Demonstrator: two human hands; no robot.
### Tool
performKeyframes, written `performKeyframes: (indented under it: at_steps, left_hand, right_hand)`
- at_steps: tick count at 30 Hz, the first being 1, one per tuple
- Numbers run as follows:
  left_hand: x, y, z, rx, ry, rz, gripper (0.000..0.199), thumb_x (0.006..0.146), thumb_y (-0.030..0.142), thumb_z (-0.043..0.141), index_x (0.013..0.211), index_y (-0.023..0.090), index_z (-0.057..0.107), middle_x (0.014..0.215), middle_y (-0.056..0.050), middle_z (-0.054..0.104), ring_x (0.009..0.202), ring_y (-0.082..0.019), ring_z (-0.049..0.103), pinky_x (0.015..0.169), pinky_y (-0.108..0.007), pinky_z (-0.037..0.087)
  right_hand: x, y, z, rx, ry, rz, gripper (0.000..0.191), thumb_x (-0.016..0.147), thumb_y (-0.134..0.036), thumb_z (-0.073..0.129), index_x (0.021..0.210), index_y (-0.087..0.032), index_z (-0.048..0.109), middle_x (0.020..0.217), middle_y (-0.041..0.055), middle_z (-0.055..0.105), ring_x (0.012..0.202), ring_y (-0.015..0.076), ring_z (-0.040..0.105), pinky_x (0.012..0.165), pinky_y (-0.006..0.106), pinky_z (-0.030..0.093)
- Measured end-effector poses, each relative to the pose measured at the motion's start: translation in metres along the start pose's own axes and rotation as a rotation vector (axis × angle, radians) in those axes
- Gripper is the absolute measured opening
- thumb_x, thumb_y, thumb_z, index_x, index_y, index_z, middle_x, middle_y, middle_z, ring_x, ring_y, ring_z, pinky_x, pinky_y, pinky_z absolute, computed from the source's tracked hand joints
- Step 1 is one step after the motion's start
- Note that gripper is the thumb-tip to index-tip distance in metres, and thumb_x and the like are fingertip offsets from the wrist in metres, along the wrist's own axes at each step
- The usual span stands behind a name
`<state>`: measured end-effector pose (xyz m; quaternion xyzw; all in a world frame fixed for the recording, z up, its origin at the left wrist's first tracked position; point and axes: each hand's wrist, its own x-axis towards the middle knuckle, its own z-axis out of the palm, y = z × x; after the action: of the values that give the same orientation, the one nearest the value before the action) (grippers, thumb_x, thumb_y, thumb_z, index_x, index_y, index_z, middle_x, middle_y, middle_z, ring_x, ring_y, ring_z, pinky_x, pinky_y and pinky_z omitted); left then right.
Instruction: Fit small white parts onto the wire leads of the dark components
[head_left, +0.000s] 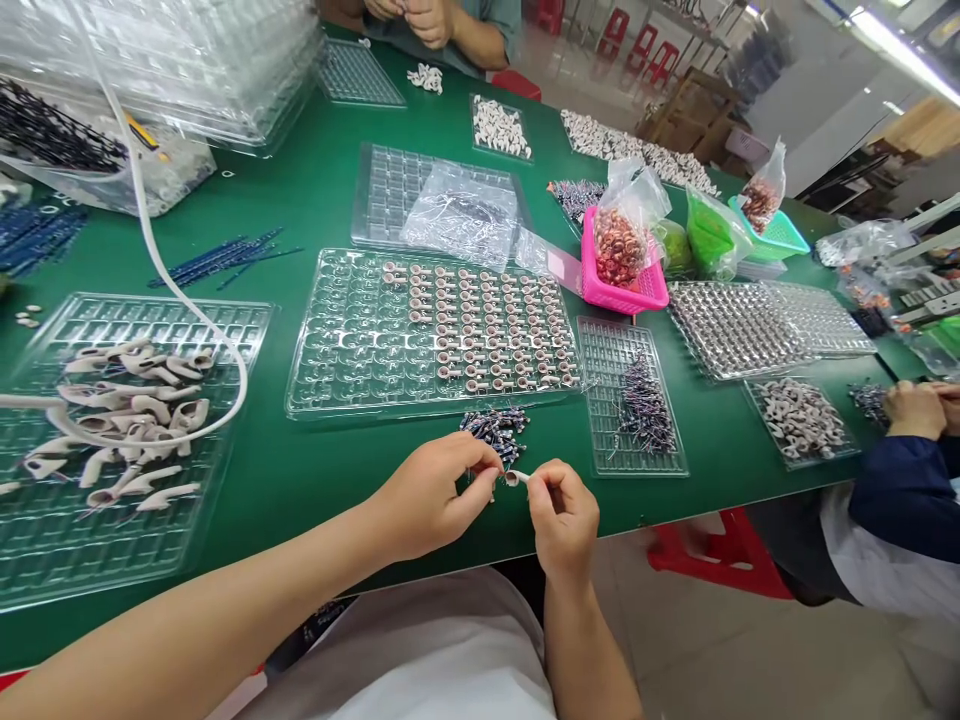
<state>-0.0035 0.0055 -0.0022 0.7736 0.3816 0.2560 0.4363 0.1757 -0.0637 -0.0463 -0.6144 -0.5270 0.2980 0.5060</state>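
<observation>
My right hand (564,515) pinches the stem of a small white earbud shell (514,479), its round open end facing left. Thumb and forefinger of my left hand (442,490) are closed together at that open end; whatever lies between them is too small to make out. Just beyond my hands is a pile of small dark wired parts (495,430) on the green table. Behind it lies a clear moulded tray (352,345), its right part filled with rows of similar earbud shells (491,325).
To the left, a clear tray (150,530) carries loose shells under a white hose (238,350). On the right are a tray of wired parts (645,405) and a pink basket (626,285). Co-workers' hands (919,408) show at the right edge and across the table.
</observation>
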Motion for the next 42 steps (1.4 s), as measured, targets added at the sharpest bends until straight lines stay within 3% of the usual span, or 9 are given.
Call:
performKeyframes:
  at_steps: [6, 9, 16, 21, 25, 28, 31, 35, 42]
  left_hand:
    - [0.003, -0.001, -0.004, -0.083, 0.023, -0.088, 0.014, 0.09, 0.027, 0.053, 0.091, 0.019, 0.064, 0.082, -0.001, 0.068, 0.076, -0.015, 0.062, 0.072, -0.026, 0.049]
    - [0.003, -0.001, 0.003, -0.1, 0.016, -0.081, 0.029, 0.083, 0.032, 0.066, 0.108, 0.018, 0.065, 0.092, -0.003, 0.072, 0.082, -0.017, 0.065, 0.076, -0.028, 0.051]
    - [-0.001, 0.008, 0.002, 0.127, 0.092, 0.074, 0.018, 0.079, 0.022, 0.067, 0.096, 0.015, 0.071, 0.086, -0.005, 0.075, 0.079, -0.019, 0.067, 0.073, -0.029, 0.051]
    - [-0.021, 0.008, -0.051, 0.332, 0.276, 0.03, 0.016, 0.086, 0.027, 0.062, 0.097, 0.018, 0.07, 0.089, -0.004, 0.074, 0.085, -0.02, 0.065, 0.075, -0.031, 0.05]
    - [-0.051, -0.028, -0.115, 0.64, 0.547, -0.21, 0.027, 0.091, 0.034, 0.052, 0.103, 0.017, 0.068, 0.098, -0.009, 0.071, 0.096, -0.023, 0.064, 0.086, -0.034, 0.051]
    - [-0.073, -0.056, -0.159, 0.823, 0.592, -0.377, 0.031, 0.087, 0.035, 0.051, 0.099, 0.014, 0.069, 0.099, -0.013, 0.072, 0.1, -0.03, 0.064, 0.09, -0.042, 0.051]
    - [-0.079, -0.068, -0.181, 0.891, 0.598, -0.432, 0.034, 0.08, 0.035, 0.055, 0.099, 0.01, 0.069, 0.1, -0.02, 0.071, 0.101, -0.039, 0.062, 0.092, -0.053, 0.048]
    - [-0.048, -0.064, -0.17, 0.886, 0.489, -0.361, 0.033, 0.083, 0.03, 0.056, 0.107, 0.012, 0.068, 0.112, -0.02, 0.069, 0.11, -0.037, 0.059, 0.099, -0.05, 0.044]
    - [0.062, -0.057, -0.13, 0.817, 0.23, -0.243, 0.022, 0.089, 0.028, 0.058, 0.103, 0.017, 0.071, 0.107, -0.012, 0.07, 0.108, -0.03, 0.059, 0.097, -0.042, 0.046]
  right_hand:
    - [0.001, 0.003, 0.0, -0.007, 0.022, 0.018, 0.02, 0.091, -0.028, 0.055, 0.073, -0.02, 0.053, 0.066, -0.0041, 0.048, 0.055, 0.009, 0.042, 0.051, 0.021, 0.035]
    - [0.0, 0.002, 0.0, -0.053, 0.005, -0.003, 0.021, 0.091, -0.029, 0.053, 0.072, -0.02, 0.055, 0.065, -0.0037, 0.05, 0.055, 0.0094, 0.045, 0.052, 0.021, 0.038]
    - [0.006, 0.004, -0.009, -0.173, -0.079, -0.061, 0.025, 0.089, -0.042, 0.058, 0.079, -0.021, 0.068, 0.069, -0.0007, 0.065, 0.052, 0.0112, 0.056, 0.05, 0.019, 0.046]
    - [0.011, 0.011, -0.013, -0.195, -0.132, -0.087, 0.032, 0.085, -0.052, 0.062, 0.087, -0.022, 0.073, 0.083, 0.0029, 0.074, 0.064, 0.0151, 0.068, 0.056, 0.018, 0.053]
    - [0.006, 0.01, -0.008, -0.152, -0.096, -0.042, 0.038, 0.085, -0.057, 0.059, 0.087, -0.022, 0.072, 0.084, 0.0026, 0.073, 0.061, 0.0139, 0.066, 0.056, 0.018, 0.052]
    - [0.002, 0.006, -0.002, -0.117, -0.049, -0.002, 0.04, 0.085, -0.06, 0.058, 0.085, -0.022, 0.071, 0.083, 0.0017, 0.071, 0.06, 0.0131, 0.062, 0.057, 0.019, 0.05]
    - [0.001, 0.002, 0.002, -0.078, -0.041, -0.002, 0.038, 0.087, -0.058, 0.057, 0.084, -0.022, 0.069, 0.077, 0.0009, 0.068, 0.057, 0.0127, 0.059, 0.055, 0.02, 0.047]
    - [0.002, -0.001, 0.005, -0.027, -0.026, -0.056, 0.035, 0.091, -0.053, 0.055, 0.082, -0.022, 0.067, 0.071, 0.0006, 0.065, 0.053, 0.0131, 0.056, 0.052, 0.022, 0.045]
    - [0.003, -0.002, 0.003, -0.005, -0.051, -0.097, 0.029, 0.093, -0.045, 0.054, 0.08, -0.022, 0.065, 0.069, 0.0001, 0.062, 0.054, 0.0123, 0.055, 0.051, 0.022, 0.044]
